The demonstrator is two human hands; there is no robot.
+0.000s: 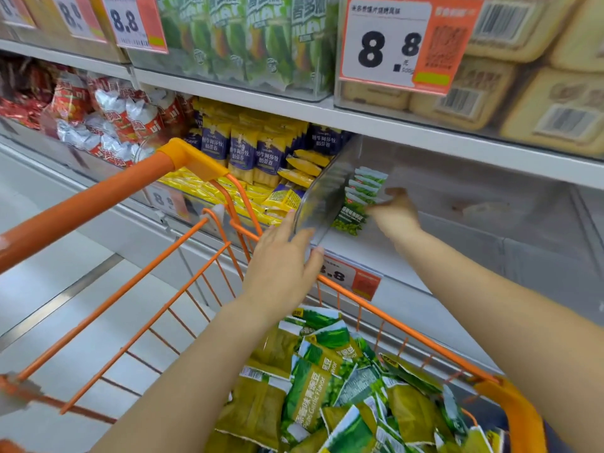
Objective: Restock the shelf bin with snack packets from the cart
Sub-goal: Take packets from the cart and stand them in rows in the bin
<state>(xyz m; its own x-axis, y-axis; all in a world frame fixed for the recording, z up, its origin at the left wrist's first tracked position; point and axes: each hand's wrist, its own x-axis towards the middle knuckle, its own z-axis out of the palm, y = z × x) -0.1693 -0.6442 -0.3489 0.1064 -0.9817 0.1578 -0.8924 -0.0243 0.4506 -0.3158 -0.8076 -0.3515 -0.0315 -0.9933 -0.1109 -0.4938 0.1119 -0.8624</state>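
Note:
A clear plastic shelf bin (330, 188) sits on the lower shelf. My left hand (284, 259) rests against its front left corner, fingers straight. My right hand (397, 209) reaches inside the bin and presses a row of several green snack packets (361, 194) upright against the bin's left wall. The rest of the bin looks bare. Below, the orange wire cart (183, 158) holds a heap of green and yellow pea snack packets (343, 384).
Yellow and navy packets (261, 152) fill the bin to the left, red and silver bags (108, 119) further left. An upper shelf with green packs (261, 37) and biscuit packs (523, 83) overhangs. An 8.8 price tag (349, 276) hangs on the shelf edge.

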